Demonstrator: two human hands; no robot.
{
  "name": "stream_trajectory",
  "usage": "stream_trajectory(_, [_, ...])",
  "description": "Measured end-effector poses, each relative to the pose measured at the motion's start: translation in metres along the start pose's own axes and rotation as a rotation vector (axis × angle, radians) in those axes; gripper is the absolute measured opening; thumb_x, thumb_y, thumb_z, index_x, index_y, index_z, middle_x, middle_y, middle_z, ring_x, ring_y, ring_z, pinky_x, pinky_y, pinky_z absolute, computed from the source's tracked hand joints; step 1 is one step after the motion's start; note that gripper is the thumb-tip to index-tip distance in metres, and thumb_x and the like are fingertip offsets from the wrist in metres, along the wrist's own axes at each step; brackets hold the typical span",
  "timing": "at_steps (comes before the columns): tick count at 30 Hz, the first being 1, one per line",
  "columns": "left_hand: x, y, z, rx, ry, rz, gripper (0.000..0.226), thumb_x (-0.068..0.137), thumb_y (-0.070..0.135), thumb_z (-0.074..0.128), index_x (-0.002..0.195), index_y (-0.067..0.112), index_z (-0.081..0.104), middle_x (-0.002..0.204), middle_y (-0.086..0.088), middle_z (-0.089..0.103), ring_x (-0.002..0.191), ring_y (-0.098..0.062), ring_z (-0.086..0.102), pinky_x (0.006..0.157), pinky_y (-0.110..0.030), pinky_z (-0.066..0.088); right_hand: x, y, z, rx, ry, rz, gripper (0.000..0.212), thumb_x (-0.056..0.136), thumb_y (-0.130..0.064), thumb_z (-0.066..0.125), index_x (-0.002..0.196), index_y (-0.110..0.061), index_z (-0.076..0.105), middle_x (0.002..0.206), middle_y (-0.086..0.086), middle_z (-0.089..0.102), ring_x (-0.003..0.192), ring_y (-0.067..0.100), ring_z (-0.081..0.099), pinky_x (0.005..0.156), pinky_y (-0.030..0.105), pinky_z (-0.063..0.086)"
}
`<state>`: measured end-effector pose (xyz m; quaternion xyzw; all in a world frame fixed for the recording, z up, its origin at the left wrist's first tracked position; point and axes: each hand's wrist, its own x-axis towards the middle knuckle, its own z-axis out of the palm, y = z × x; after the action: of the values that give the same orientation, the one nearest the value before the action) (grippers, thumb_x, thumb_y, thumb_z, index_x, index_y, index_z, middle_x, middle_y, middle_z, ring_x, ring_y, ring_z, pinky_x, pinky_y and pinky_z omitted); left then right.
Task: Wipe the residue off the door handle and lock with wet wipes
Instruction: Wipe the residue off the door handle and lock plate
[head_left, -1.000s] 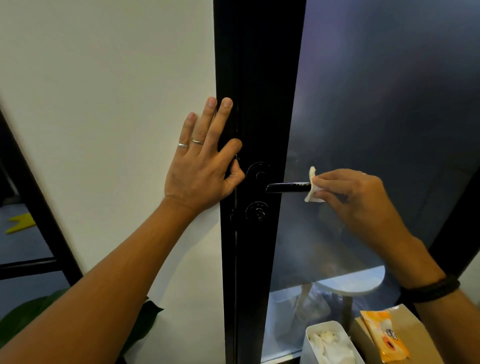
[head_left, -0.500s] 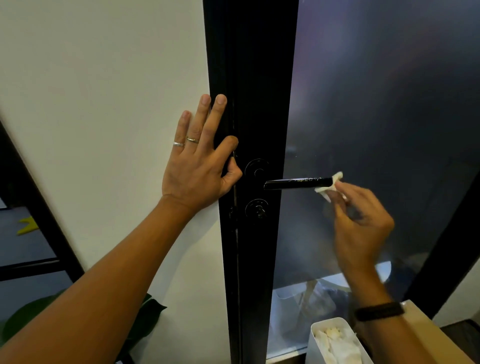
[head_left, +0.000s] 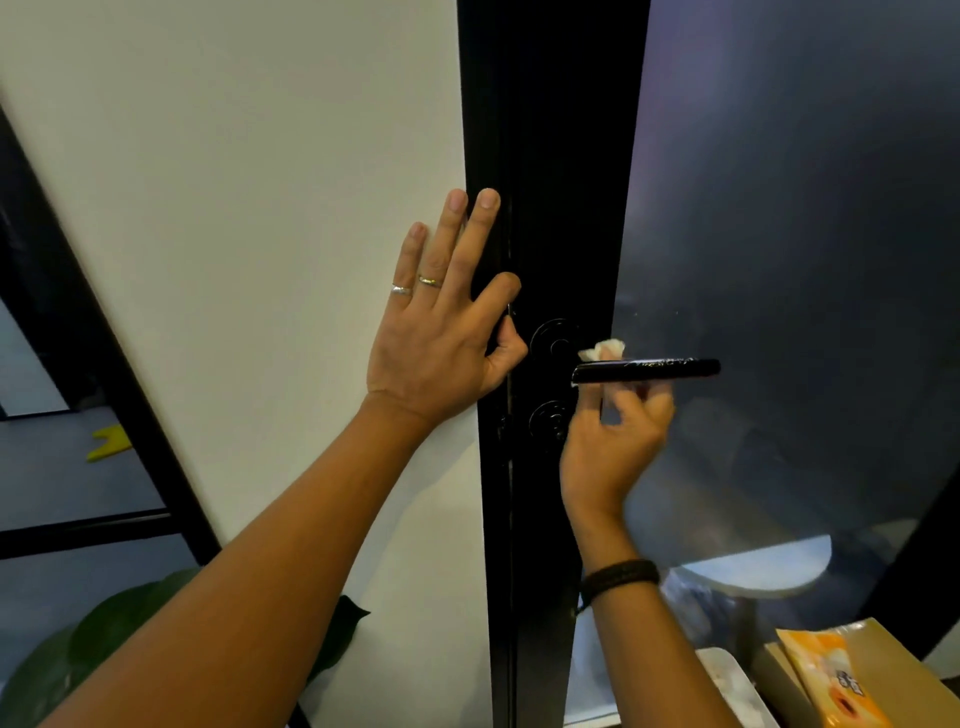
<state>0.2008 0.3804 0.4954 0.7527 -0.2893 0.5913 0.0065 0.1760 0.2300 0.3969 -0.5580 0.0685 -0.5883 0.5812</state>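
- Your left hand (head_left: 441, 343) lay flat on the smooth white wall (head_left: 234, 208), fingers straight and spread, holding nothing; its fingertips and thumb lapped over the edge of the black door frame (head_left: 550, 156).
- Your right hand (head_left: 613, 441) reached up from below, fingers curled behind the door handle (head_left: 647, 370) and pinching a crumpled white wet wipe (head_left: 605, 349) — the wipe showed just above the handle's inner end.
- The handle was a glossy black bar, level, with pale streaks on top; its free end jutted past your fingertips over frosted glass (head_left: 805, 260), open room around it.
- Two round black lock (head_left: 553, 422) plates sat between your hands.
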Motion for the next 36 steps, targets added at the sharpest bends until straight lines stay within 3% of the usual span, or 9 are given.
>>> stream_trajectory(2, [0.000,-0.001,0.000,-0.006,-0.002,-0.002,0.027,0.101,0.037,0.052,0.111,0.020,0.070,0.170,-0.021,0.030,0.160,-0.043,0.024,0.132,-0.056,0.020,0.005,-0.009,0.012,-0.057,-0.009,-0.011,0.024,0.102,0.001,0.061,0.123,0.013,0.059,0.114,0.002,0.067,0.108,0.011,0.068,0.097,0.021,0.053])
stream_trajectory(4, [0.000,-0.002,0.000,-0.011,-0.003,-0.005,0.027,0.101,0.037,0.052,0.111,0.021,0.070,0.170,-0.021,0.030,0.160,-0.043,0.023,0.132,-0.056,0.019,0.002,-0.009,0.013,-0.138,-0.053,-0.075,0.023,0.103,0.003,0.055,0.126,0.007,0.057,0.126,0.018,0.063,0.119,0.021,0.064,0.108,0.032,0.051])
stream_trajectory(9, [0.000,0.000,0.000,-0.007,0.000,0.001,0.026,0.101,0.036,0.051,0.110,0.021,0.070,0.170,-0.021,0.031,0.160,-0.042,0.024,0.131,-0.057,0.021,-0.008,0.014,-0.001,-0.323,-0.132,-0.234,0.023,0.099,-0.005,0.069,0.121,-0.005,0.074,0.126,0.013,0.067,0.116,0.028,0.057,0.103,0.013,0.040])
stream_trajectory(13, [0.001,0.000,-0.001,-0.002,-0.001,0.003,0.026,0.101,0.036,0.050,0.110,0.021,0.070,0.170,-0.021,0.030,0.160,-0.042,0.024,0.132,-0.056,0.019,-0.026,0.009,-0.002,-0.265,-0.110,-0.200,0.014,0.093,-0.015,0.079,0.106,-0.009,0.081,0.105,0.001,0.073,0.092,0.025,0.069,0.080,0.040,0.059])
stream_trajectory(18, [0.001,0.000,0.000,0.001,0.001,0.006,0.028,0.103,0.038,0.049,0.110,0.022,0.071,0.170,-0.021,0.030,0.160,-0.043,0.024,0.132,-0.056,0.019,-0.045,-0.009,0.019,-0.262,-0.237,-0.272,0.029,0.103,-0.012,0.065,0.130,-0.007,0.072,0.120,0.010,0.069,0.108,0.024,0.064,0.090,0.039,0.058])
stream_trajectory(22, [0.000,0.000,0.000,-0.013,0.004,0.000,0.031,0.105,0.042,0.047,0.111,0.022,0.070,0.170,-0.020,0.031,0.160,-0.043,0.024,0.132,-0.057,0.019,-0.059,-0.025,0.021,-0.490,-0.407,-0.239,0.057,0.097,0.003,0.056,0.151,-0.016,0.052,0.143,0.008,0.052,0.126,0.024,0.053,0.105,0.047,0.047])
stream_trajectory(28, [0.000,-0.002,0.002,-0.003,0.010,-0.005,0.031,0.104,0.049,0.056,0.111,0.023,0.071,0.170,-0.021,0.032,0.159,-0.043,0.025,0.132,-0.055,0.017,-0.056,-0.055,0.030,-0.409,-0.516,-0.057,0.085,0.088,0.016,0.057,0.160,-0.023,0.035,0.151,0.002,0.036,0.137,0.022,0.045,0.123,0.064,0.023])
stream_trajectory(32, [0.000,-0.001,0.000,-0.005,0.023,-0.011,0.036,0.107,0.051,0.050,0.113,0.023,0.072,0.169,-0.021,0.033,0.159,-0.043,0.026,0.132,-0.054,0.019,-0.057,-0.064,0.034,-0.319,-0.580,0.081,0.095,0.086,0.017,0.058,0.163,-0.030,0.025,0.160,-0.005,0.019,0.146,0.021,0.036,0.125,0.068,0.013])
stream_trajectory(36, [0.000,0.000,-0.001,0.004,0.029,-0.008,0.040,0.108,0.053,0.046,0.112,0.022,0.072,0.168,-0.021,0.034,0.159,-0.042,0.028,0.132,-0.054,0.020,-0.056,-0.072,0.037,-0.233,-0.614,0.159,0.110,0.078,0.013,0.063,0.163,-0.039,0.016,0.160,-0.010,0.014,0.150,0.018,0.025,0.126,0.060,0.005])
